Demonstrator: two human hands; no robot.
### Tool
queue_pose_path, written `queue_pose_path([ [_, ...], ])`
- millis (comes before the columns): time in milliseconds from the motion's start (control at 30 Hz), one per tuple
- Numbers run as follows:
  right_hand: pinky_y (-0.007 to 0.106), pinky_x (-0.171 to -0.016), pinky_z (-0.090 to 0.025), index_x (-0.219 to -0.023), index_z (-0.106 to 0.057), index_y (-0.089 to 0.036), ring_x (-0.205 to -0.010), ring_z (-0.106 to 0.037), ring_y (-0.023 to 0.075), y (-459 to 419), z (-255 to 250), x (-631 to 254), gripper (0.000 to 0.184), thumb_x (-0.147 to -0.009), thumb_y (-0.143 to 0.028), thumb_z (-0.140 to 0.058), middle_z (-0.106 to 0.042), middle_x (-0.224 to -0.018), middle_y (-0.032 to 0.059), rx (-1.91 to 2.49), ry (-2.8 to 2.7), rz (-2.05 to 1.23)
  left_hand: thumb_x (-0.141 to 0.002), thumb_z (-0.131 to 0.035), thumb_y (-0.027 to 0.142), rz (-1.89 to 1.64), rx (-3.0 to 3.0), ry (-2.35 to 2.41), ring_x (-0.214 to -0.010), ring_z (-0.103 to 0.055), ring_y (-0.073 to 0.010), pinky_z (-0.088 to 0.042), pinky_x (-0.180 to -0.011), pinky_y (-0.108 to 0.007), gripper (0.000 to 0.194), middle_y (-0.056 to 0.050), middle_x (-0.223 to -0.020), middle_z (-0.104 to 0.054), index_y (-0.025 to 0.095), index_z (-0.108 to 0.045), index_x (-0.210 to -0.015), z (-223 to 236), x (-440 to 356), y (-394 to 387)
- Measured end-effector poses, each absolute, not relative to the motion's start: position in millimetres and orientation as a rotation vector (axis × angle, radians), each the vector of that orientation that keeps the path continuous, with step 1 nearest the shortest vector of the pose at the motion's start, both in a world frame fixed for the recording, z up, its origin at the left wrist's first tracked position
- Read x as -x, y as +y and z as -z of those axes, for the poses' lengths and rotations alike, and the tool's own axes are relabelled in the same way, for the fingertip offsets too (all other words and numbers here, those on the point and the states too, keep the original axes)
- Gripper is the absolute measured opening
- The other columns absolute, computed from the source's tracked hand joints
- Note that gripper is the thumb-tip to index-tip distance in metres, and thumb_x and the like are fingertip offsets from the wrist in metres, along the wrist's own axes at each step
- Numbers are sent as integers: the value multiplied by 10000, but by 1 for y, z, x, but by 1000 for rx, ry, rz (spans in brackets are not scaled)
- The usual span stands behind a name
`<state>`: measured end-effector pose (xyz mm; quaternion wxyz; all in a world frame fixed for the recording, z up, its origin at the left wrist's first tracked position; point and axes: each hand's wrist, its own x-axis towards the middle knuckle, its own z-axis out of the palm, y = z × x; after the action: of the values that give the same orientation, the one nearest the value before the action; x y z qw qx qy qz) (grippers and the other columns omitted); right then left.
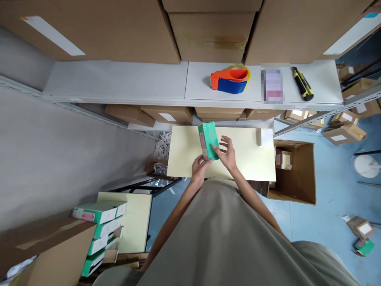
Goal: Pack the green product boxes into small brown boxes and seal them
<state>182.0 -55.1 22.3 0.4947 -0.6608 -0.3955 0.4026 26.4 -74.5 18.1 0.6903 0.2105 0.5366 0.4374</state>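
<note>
A small green box (pixel 210 137) with a pink picture on its narrow side is held up over the pale yellow table (pixel 247 163). My left hand (pixel 200 167) grips its lower end, thumb across the bottom edge. On the right, my right hand (pixel 227 153) has its thumb against the box's front face, while its other fingers are spread apart beside it. A small white box (pixel 264 137) stands at the table's far right corner.
The shelf (pixel 125 81) above holds a tape dispenser (pixel 230 79) and a yellow-black box cutter (pixel 303 84). An open carton (pixel 306 174) stands right of the table. Several green boxes (pixel 102 222) are stacked at lower left. White pieces (pixel 162 146) fill a container beyond the table's left edge.
</note>
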Motion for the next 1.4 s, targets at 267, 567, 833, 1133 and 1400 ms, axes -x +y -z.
queue_pose_path([
  [267, 463, -974, -662, -1339, -564, -261, -1180, -708, 287, -57, -13, -173, 629, -843, -578, -787, -653, -1443, 154, 1600, -945, -974, -699, -1034, 373, -1020, -447, 1204, -1328, -727, -295, -554, -1211, -494, 587, -89, -1321, -772, 228, -711, -1167, -17, -21, -81],
  [567, 457, -965, -667, -1317, -547, -283, -1201, -717, 276, -59, 6, -182, 636, -846, -653, -760, -689, -1390, 142, 1473, -809, -1144, -740, -1022, 292, -926, -266, 1102, -1382, -729, -345, -528, -1278, -540, 536, -122, -1219, -839, 171, -763, -1193, -18, -12, -78],
  [833, 481, -1016, -637, -1664, -422, -246, -1196, -723, 317, -59, -14, -161, 1029, -819, -678, -822, -652, -1542, 199, 1692, -899, -948, -545, -1091, 221, -1037, -484, 1259, -1474, -648, -342, -518, -1241, -469, 830, -112, -1427, -755, 233, -700, -1276, -10, -16, -78],
  [1133, 414, -906, -638, -1682, -431, -234, -1000, -731, 261, -55, -11, -165, 960, -852, -603, -745, -753, -1315, 122, 1692, -824, -945, -582, -1100, 334, -1000, -609, 1190, -1443, -652, -336, -519, -1231, -441, 783, -115, -1412, -771, 220, -753, -1275, -13, -7, -75],
  [1400, 407, -915, -630, -1642, -480, -238, -1002, -719, 244, -54, -8, -158, 923, -849, -588, -796, -735, -1376, 130, 1677, -819, -931, -526, -1114, 372, -1033, -735, 1220, -1257, -722, -311, -540, -1189, -479, 789, -115, -1333, -772, 216, -757, -1212, -3, -2, -68],
])
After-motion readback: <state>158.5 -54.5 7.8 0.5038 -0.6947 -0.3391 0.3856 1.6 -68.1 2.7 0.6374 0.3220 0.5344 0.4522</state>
